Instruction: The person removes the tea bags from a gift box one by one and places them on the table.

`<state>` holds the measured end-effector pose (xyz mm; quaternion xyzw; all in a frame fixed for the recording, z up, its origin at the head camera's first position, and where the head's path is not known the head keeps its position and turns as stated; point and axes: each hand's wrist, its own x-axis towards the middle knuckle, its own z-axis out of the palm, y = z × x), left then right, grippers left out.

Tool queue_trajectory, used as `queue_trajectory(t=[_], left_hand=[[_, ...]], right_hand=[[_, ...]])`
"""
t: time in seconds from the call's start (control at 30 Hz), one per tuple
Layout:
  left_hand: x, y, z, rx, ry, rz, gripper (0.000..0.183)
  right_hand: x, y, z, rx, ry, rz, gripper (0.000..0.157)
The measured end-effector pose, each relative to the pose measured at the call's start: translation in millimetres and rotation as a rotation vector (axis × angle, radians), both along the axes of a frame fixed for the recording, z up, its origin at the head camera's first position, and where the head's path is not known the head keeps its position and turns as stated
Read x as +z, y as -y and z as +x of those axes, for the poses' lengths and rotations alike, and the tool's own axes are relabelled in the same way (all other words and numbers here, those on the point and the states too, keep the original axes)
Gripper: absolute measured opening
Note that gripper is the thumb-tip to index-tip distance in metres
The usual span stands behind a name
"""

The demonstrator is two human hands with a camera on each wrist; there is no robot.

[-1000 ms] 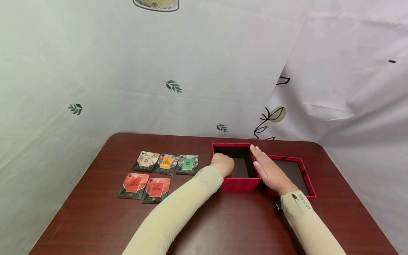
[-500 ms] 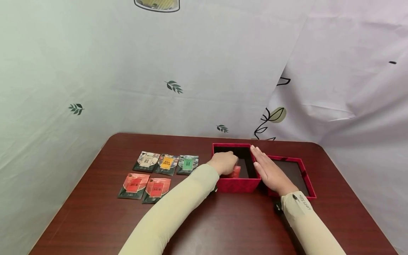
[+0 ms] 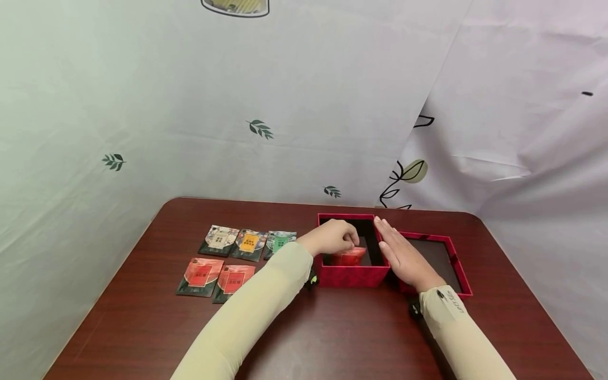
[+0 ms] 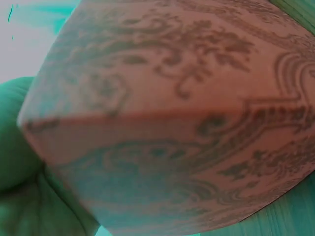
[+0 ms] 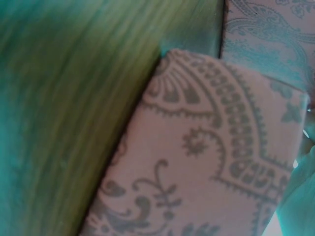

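Observation:
A red box [image 3: 353, 276] with a dark inside stands open-topped at the table's right middle. Over its left wall reaches my left hand [image 3: 330, 236], fingers bent down inside, pinching the top edge of a red tea sachet [image 3: 350, 257]. My right hand [image 3: 404, 257] lies with straight fingers along the box's right wall. The left wrist view shows the patterned box corner [image 4: 162, 113] close up, with part of the left hand [image 4: 19, 142] behind it. In the right wrist view the shallow red lid [image 5: 206, 147] fills the middle; the right hand [image 5: 300, 196] shows at the edge.
The lid [image 3: 459, 266] lies hollow side up, right of the box, partly under the right forearm. To the left lie two red tea sachets [image 3: 199, 276] in front and a row of white [image 3: 218, 240], yellow [image 3: 249, 244] and green [image 3: 280, 241] sachets behind. A curtain hangs behind the table.
My left hand has risen a little from deep in the box and turned, and the red sachet has come into view under its fingers. The right hand stays put.

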<state>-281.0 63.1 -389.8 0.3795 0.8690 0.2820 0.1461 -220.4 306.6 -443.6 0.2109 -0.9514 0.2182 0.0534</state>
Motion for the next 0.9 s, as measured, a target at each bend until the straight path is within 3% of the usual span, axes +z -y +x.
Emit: queue_trajectory(t=[0.37, 0.63, 0.9], left_hand=[[12.9, 25.0, -7.6, 0.044, 0.141, 0.234, 0.013], [24.9, 47.6, -9.5, 0.116, 0.278, 0.396, 0.015], [25.7, 71.3, -11.9, 0.174, 0.278, 0.465, 0.017]], right_hand=[[0.1, 0.0, -0.9, -0.008, 0.001, 0.002, 0.062], [0.0, -0.2, 0.3, -0.004, -0.012, -0.007, 0.063], [0.4, 0.1, 0.5, 0.003, -0.008, -0.003, 0.063]])
